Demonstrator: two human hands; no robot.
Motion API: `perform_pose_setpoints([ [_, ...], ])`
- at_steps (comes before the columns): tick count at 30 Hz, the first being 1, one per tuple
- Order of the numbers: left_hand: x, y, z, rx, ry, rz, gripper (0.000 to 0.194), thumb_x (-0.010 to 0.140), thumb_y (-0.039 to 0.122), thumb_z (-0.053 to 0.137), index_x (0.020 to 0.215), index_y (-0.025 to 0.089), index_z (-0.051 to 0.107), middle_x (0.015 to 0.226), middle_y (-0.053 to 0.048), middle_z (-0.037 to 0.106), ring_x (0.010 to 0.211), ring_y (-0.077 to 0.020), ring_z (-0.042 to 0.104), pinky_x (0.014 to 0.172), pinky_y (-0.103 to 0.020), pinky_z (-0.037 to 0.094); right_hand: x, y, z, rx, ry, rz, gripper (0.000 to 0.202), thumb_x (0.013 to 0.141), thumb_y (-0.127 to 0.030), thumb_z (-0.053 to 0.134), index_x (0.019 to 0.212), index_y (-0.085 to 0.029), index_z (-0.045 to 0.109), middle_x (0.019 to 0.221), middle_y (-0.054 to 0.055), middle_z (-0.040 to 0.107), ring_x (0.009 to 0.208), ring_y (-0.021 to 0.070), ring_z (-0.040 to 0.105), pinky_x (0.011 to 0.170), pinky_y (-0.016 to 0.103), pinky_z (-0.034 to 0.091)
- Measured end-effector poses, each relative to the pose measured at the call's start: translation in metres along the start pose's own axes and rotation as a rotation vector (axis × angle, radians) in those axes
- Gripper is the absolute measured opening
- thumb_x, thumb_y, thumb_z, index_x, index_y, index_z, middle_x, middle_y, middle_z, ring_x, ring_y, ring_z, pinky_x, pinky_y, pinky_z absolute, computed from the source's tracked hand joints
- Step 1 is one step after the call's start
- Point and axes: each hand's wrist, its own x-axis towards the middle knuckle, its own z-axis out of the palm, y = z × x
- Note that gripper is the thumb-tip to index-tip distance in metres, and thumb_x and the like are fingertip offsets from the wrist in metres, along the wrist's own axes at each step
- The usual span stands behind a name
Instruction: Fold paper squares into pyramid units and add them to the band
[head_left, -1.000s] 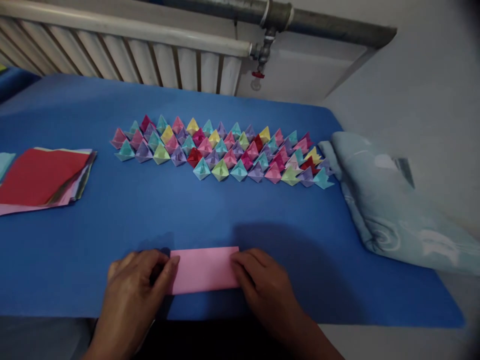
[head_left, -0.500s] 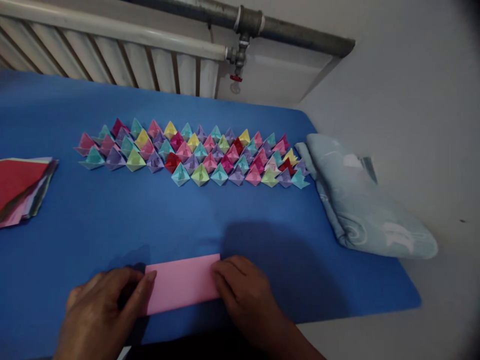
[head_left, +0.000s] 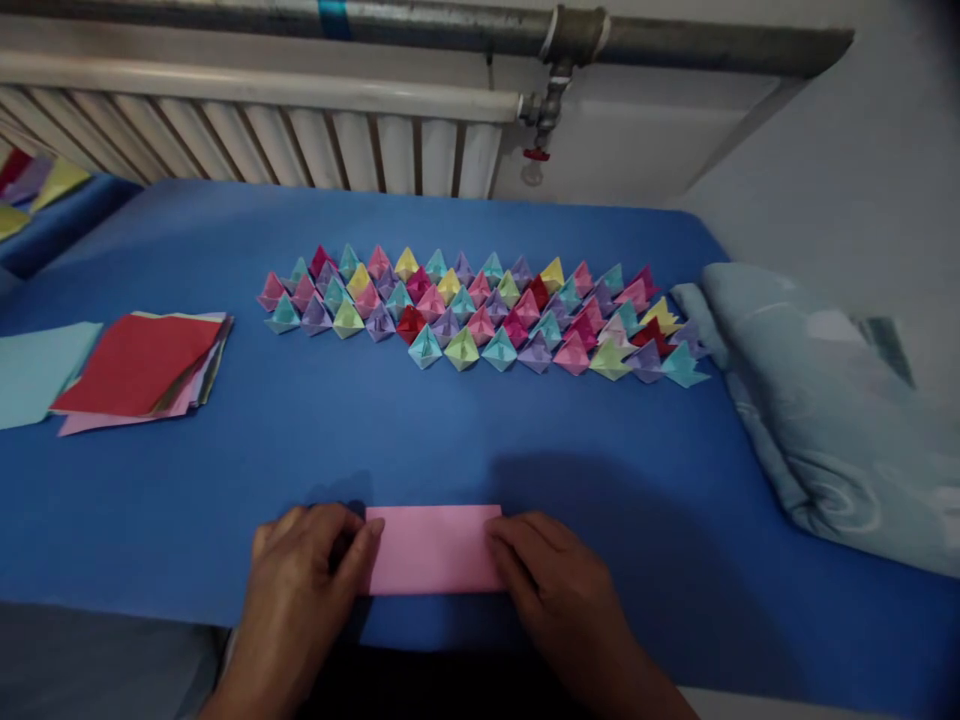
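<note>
A pink sheet of paper [head_left: 435, 552], folded into a long rectangle, lies near the front edge of the blue table [head_left: 322, 420]. My left hand [head_left: 307, 570] pinches its left end, with the thumb on top. At the opposite end, my right hand [head_left: 559, 575] grips the short side between thumb and fingers. Beyond the paper, several rows of small folded paper boats [head_left: 480, 320] in many colours stand close together.
To the left lies a stack of coloured paper [head_left: 142, 365], red on top, beside light blue sheets [head_left: 41, 370]. A folded grey-green blanket [head_left: 817, 400] rests at the right against the wall. A radiator [head_left: 300, 130] and a pipe with a red-handled valve [head_left: 536, 153] run behind.
The view has swung left, bringing the light blue sheets and more coloured paper at the far left into sight. Both hands keep their hold on the pink paper, which now appears level.
</note>
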Motion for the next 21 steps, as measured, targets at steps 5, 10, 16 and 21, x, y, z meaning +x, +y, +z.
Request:
perform_pose_setpoints([
  [5,0.000,0.001,0.000,-0.008,0.008,-0.006,0.041,0.088,0.055,0.045,0.069,0.024,0.064,0.067,-0.001,0.065,0.071,-0.0230,0.057,0.072,-0.038,0.034,-0.001,0.000,-0.001,-0.024,0.008,-0.016,0.032,0.100,-0.020,0.036,0.086,-0.016,0.065,0.076,0.004,0.065,0.068,0.0162,0.061,0.065,0.028,0.047],
  [10,-0.001,0.006,0.001,0.020,0.022,-0.014,0.040,0.089,0.052,0.044,0.068,0.023,0.062,0.066,-0.002,0.063,0.070,-0.0232,0.056,0.071,-0.038,0.034,0.001,0.000,0.000,-0.030,0.014,-0.023,0.032,0.100,-0.019,0.036,0.086,-0.016,0.065,0.074,0.004,0.063,0.066,0.0161,0.061,0.063,0.028,0.046],
  [16,-0.002,-0.007,0.011,0.135,0.148,0.061,0.033,0.088,0.051,0.050,0.082,0.022,0.065,0.078,-0.004,0.067,0.076,-0.0248,0.058,0.071,-0.038,0.036,0.000,0.000,0.001,-0.033,0.045,-0.038,0.031,0.099,-0.018,0.037,0.085,-0.017,0.064,0.072,0.004,0.062,0.065,0.0158,0.060,0.063,0.028,0.046],
  [21,-0.001,-0.005,0.013,0.226,0.179,0.377,0.025,0.096,0.029,0.043,0.097,0.024,0.068,0.098,-0.006,0.069,0.086,-0.0221,0.059,0.075,-0.036,0.037,-0.001,0.001,0.001,-0.043,0.024,-0.021,0.028,0.096,-0.016,0.039,0.087,-0.016,0.065,0.076,0.005,0.064,0.069,0.0167,0.061,0.067,0.028,0.048],
])
